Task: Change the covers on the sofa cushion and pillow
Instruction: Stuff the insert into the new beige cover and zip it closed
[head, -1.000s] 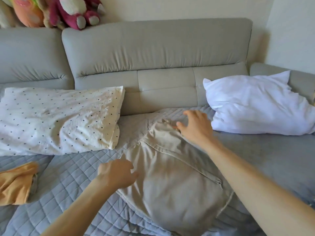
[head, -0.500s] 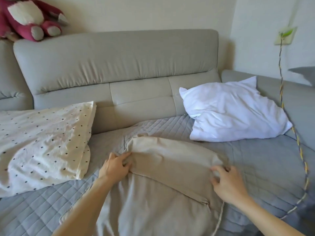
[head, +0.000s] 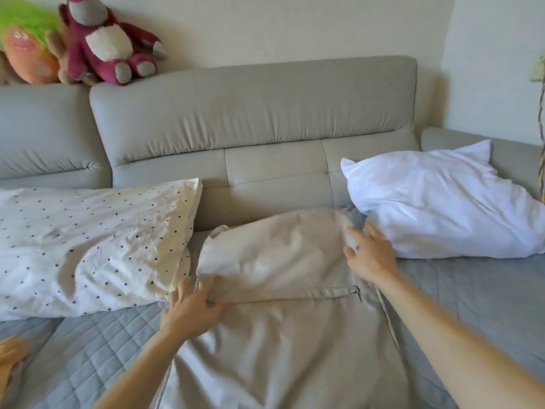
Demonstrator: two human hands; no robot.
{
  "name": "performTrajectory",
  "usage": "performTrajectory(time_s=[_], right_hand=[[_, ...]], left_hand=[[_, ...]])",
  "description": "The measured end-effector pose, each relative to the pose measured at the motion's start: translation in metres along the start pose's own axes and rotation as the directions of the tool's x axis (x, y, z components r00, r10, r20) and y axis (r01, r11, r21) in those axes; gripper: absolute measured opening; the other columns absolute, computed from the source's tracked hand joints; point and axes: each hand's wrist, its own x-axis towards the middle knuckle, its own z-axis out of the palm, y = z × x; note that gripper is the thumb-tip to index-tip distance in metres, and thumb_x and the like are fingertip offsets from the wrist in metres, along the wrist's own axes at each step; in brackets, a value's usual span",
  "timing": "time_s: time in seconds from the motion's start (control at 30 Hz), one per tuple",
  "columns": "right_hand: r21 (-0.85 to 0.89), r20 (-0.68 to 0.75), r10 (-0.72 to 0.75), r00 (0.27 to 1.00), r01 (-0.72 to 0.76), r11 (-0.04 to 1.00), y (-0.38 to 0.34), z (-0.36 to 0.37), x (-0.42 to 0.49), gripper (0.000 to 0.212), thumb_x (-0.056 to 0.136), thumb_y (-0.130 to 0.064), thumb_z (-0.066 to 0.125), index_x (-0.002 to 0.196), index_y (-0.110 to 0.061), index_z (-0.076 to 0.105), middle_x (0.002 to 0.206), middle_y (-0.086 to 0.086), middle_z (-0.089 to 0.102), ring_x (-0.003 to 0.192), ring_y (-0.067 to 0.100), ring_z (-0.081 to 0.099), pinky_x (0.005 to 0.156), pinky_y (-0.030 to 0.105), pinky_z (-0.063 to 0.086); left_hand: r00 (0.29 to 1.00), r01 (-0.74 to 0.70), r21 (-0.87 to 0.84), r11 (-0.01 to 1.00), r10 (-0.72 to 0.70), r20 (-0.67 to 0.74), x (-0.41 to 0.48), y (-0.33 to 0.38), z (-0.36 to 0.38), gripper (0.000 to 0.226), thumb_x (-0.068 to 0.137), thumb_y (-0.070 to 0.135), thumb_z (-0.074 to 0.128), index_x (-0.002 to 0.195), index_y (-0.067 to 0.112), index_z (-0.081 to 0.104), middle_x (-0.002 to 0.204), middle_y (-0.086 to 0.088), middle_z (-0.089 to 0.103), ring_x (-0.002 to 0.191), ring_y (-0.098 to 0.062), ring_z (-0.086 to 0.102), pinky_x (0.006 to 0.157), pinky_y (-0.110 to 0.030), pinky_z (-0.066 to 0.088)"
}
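Left hand (head: 194, 305): fingers curled into the beige cover (head: 280, 261), gripping it at the left end of the zip seam. Right hand (head: 370, 255): fingers spread and fairly straight over the cover's far right corner, with a lump of fabric between thumb and index. Reads as a loose pinch, but there's motion blur.

Cover lies mid-seat on the grey quilted throw (head: 472, 305). Looks empty: limp, flat at the near end, far part bunched up beyond the seam. Zip pull (head: 358, 290) sits at the right end of the seam; can't tell if the zip is open or closed.

Bare white pillow insert (head: 442, 208) is just beside the right hand, propped on the sofa backrest (head: 253, 113). Polka-dot pillow (head: 88, 246) touches the cover's left edge. Orange fabric (head: 8, 355) at bottom left, mostly out of frame. Plush toys (head: 103, 45) on top of the backrest.

Step, my read: squaring up the empty cover before stuffing it.

Next needs: confirm the zip state and run the pull if it's closed. Then one hand spreads the opening while the other feeds the insert in corner first. The limp fabric will fold shut unless held apart.
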Motion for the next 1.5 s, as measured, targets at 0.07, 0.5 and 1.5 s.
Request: performTrajectory(time_s=[0.07, 0.5, 1.5], right_hand=[[-0.093, 0.228, 0.108, 0.968, -0.089, 0.992, 0.01, 0.016, -0.017, 0.045, 0.092, -0.044, 0.047, 0.134, -0.029, 0.052, 0.146, 0.009, 0.04, 0.131, 0.032, 0.043, 0.104, 0.04, 0.04], [0.216, 0.027, 0.205, 0.978, -0.206, 0.954, 0.036, -0.01, -0.093, 0.05, 0.089, -0.005, 0.051, 0.135, -0.021, 0.057, 0.123, 0.019, 0.054, 0.115, 0.038, 0.055, 0.091, 0.037, 0.044], [-0.006, 0.076, 0.06, 0.995, -0.059, 0.998, 0.048, 0.023, -0.116, 0.059, 0.087, -0.067, 0.037, 0.139, -0.04, 0.044, 0.154, -0.013, 0.036, 0.143, 0.017, 0.027, 0.112, 0.035, 0.033]], left_hand=[[0.982, 0.088, -0.076, 0.993, -0.074, 0.172, 0.002, -0.003, 0.009, 0.073, 0.083, 0.075, 0.036, 0.149, 0.055, 0.016, 0.162, -0.004, 0.009, 0.148, -0.034, 0.004, 0.119, -0.049, 0.017], [0.99, 0.071, -0.735, 0.675, -0.137, -0.03, 0.0, -0.005, -0.006, 0.026, 0.086, 0.013, 0.066, 0.102, 0.031, 0.075, 0.1, -0.01, 0.07, 0.087, -0.019, 0.061, 0.07, -0.026, 0.047], [0.893, -0.128, -0.51, 0.85, -0.126, -0.433, 0.118, 0.03, -0.033, 0.041, 0.098, 0.021, 0.051, 0.14, 0.021, 0.054, 0.147, -0.007, 0.048, 0.134, -0.032, 0.043, 0.111, -0.043, 0.035]])
